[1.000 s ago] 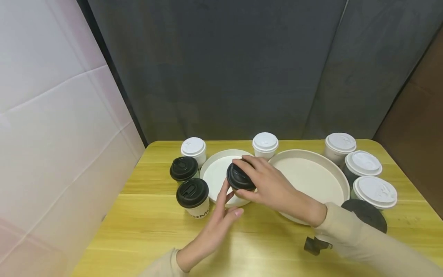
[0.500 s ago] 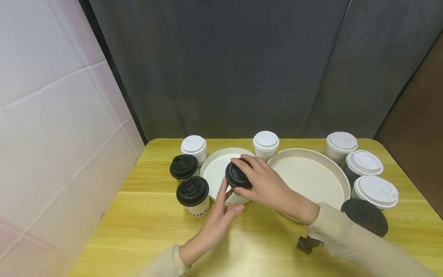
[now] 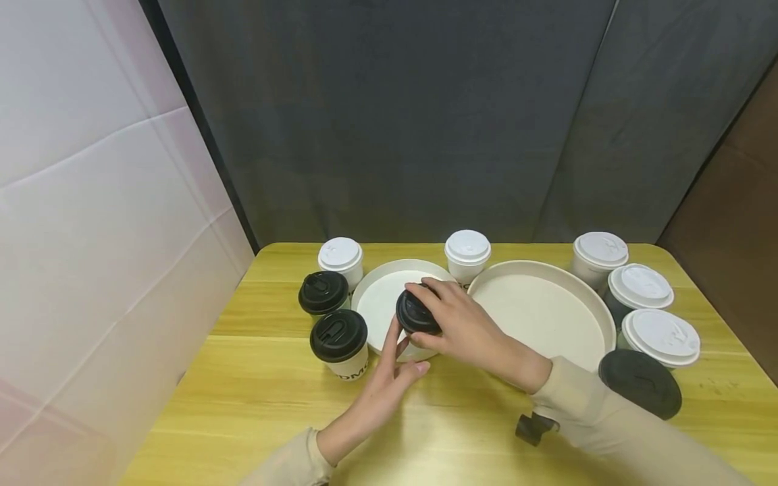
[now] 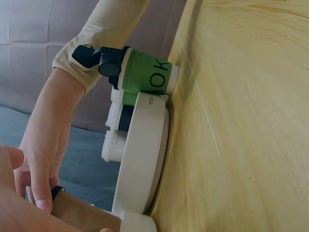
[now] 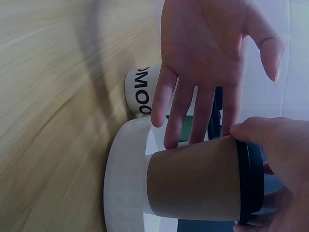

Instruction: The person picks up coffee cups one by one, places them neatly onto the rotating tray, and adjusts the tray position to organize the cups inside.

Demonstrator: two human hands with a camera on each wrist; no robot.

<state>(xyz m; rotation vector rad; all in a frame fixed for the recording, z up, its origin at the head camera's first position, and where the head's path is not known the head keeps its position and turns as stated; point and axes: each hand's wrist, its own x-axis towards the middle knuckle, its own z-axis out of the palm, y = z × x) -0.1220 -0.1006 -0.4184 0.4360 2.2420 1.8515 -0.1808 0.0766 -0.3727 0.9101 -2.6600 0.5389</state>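
Observation:
A brown paper coffee cup (image 5: 193, 181) with a black lid (image 3: 416, 316) is over the left, smaller round tray (image 3: 377, 293). My right hand (image 3: 471, 327) grips it from above, thumb and fingers curled round the lid. Nearly straight, the fingers of my left hand (image 3: 379, 395) reach up to the cup, and in the right wrist view their tips touch its side. The left palm faces the cup and its thumb stands apart. In the right wrist view the cup's base lies within the tray's rim; whether it rests on the tray I cannot tell.
Left of that tray stand two black-lidded cups (image 3: 338, 337) and a white-lidded cup (image 3: 340, 256). Another white-lidded cup (image 3: 467, 248) is behind, between the trays. Beside the larger cream tray (image 3: 541, 304) are several white-lidded cups (image 3: 660, 337) and a black-lidded one (image 3: 639, 383).
The right hand and forearm have shifted slightly left with the cup still gripped. My left hand has stayed at the cup's side, almost unmoved.

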